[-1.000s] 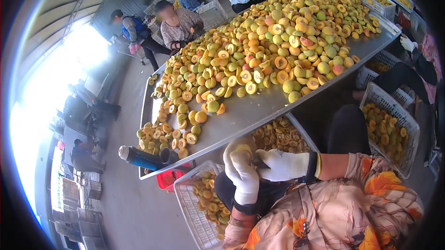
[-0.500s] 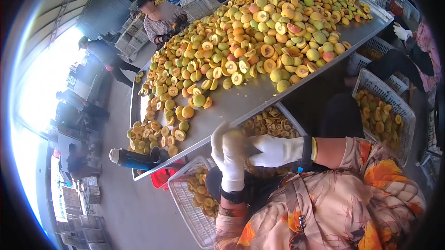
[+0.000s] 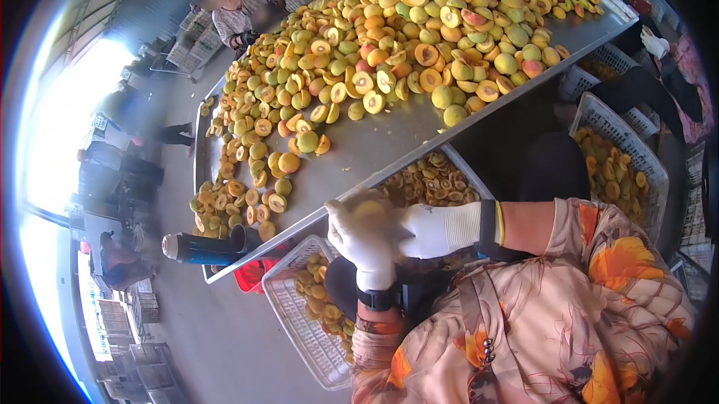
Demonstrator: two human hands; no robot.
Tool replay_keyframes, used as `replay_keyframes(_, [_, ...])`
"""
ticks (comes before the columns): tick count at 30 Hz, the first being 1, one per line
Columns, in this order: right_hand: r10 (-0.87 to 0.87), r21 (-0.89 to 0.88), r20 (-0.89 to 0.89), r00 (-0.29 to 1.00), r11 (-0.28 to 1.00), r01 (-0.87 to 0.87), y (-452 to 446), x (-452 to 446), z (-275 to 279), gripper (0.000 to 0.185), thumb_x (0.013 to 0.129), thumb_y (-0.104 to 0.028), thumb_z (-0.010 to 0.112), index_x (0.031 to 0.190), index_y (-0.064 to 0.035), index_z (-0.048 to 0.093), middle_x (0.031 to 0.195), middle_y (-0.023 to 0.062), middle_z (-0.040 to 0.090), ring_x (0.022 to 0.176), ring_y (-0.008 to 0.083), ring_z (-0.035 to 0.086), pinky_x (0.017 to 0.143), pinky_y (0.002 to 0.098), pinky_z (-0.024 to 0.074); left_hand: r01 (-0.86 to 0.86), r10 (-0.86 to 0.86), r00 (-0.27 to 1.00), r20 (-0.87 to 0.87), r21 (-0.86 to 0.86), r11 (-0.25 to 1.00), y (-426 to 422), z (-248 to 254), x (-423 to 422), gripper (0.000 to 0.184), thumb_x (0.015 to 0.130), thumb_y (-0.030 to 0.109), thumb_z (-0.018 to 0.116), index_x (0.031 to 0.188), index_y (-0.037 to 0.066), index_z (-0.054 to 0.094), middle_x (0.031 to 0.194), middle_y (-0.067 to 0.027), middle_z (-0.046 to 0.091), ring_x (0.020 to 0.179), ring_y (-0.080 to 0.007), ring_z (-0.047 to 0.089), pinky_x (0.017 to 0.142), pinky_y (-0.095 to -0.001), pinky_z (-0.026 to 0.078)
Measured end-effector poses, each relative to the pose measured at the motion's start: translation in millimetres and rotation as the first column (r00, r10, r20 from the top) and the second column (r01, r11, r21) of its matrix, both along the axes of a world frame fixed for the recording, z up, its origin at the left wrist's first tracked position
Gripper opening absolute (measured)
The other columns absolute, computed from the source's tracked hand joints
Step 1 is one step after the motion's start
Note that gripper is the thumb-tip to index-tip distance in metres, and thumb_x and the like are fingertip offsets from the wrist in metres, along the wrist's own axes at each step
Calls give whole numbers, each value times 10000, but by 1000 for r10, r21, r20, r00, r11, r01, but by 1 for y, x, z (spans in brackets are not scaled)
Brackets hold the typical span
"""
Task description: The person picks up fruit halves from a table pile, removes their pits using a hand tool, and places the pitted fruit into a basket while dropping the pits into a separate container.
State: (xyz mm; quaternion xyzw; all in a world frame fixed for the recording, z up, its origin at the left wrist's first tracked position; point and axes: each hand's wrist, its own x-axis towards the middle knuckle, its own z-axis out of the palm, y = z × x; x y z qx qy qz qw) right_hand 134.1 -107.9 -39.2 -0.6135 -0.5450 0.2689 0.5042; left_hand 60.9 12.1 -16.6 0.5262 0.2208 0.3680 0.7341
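My left hand, in a white glove with a dark watch at the wrist, curls around a blurred yellowish peach. Coming in from the right, my white-gloved right hand meets it with its fingers bent. Something dark and smeared shows between the two hands, too blurred to name. Both hands are in front of my body, near the metal table's edge. On that table lies a big heap of peaches, many cut in half.
Below the table edge sits a crate of peach pieces. A white crate stands at lower left, another at right, both holding peach halves. A blue flask lies on the table corner above a red container. Co-workers are around the table.
The view has shifted slightly, so the table and flask appear further left. My hands stay together around the peach, with the left slightly left and lower.
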Motion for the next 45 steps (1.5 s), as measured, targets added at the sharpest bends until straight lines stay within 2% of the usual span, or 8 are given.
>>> replay_keyframes(2, [7,2,35,999,1000,-7,5,4,-20,239,891,-146,641,1058,25,642,933,235,711,899,409,704,779,455,557,21,-21,1000,3,-179,984,1,0,-2,616,1078,522,432,1026,-56,637,853,-196,682,685,-275,670,641,-374,587])
replay_keyframes(16, [19,246,48,999,969,-31,3,9,-15,190,911,-127,599,1062,-18,634,832,129,681,756,290,695,712,377,567,157,-164,983,-80,-85,984,3,14,6,577,1075,536,438,1003,-6,624,813,-183,677,678,-274,660,621,-376,560])
replay_keyframes(18, [128,-80,-226,966,986,-149,-7,17,8,201,928,-153,600,1082,-25,615,773,83,647,655,213,658,615,340,545,205,-213,974,-79,-91,974,6,13,6,582,1061,545,473,989,-8,639,804,-184,684,673,-276,669,600,-368,551])
replay_keyframes(25, [140,-299,-456,879,906,-299,-21,28,32,350,944,-186,639,1246,-30,555,711,29,597,500,103,553,453,273,456,302,-298,953,-51,128,945,9,6,9,640,1011,573,561,938,-51,683,781,-187,712,645,-265,685,613,-368,581])
replay_keyframes(29, [86,-356,-685,723,827,-436,-24,32,42,115,914,-123,652,904,-28,590,605,10,532,458,113,482,432,273,359,360,-360,933,10,11,933,3,18,9,625,1027,552,546,901,-43,690,800,-171,714,663,-256,692,650,-360,583])
replay_keyframes(34, [128,-355,-540,832,862,-363,-29,30,46,112,889,-93,664,904,-15,585,603,11,518,454,108,480,434,274,372,432,-437,897,-72,361,826,9,28,8,592,1039,510,553,887,-44,696,811,-153,714,673,-231,685,668,-343,571])
replay_keyframes(41, [117,-261,-786,607,828,-496,-34,31,45,139,910,-175,673,918,-60,597,587,-4,499,452,94,439,415,276,325,433,-433,901,2,8,901,-3,29,10,651,1041,558,481,878,-37,687,795,-165,702,659,-248,672,646,-364,559])
replay_keyframes(45, [162,-368,-528,833,841,-397,-33,36,33,230,897,-204,678,1037,-41,595,595,2,531,452,109,481,432,284,405,445,-428,895,-125,212,870,1,28,9,611,1032,523,539,868,-42,705,813,-177,716,686,-248,689,662,-360,570])
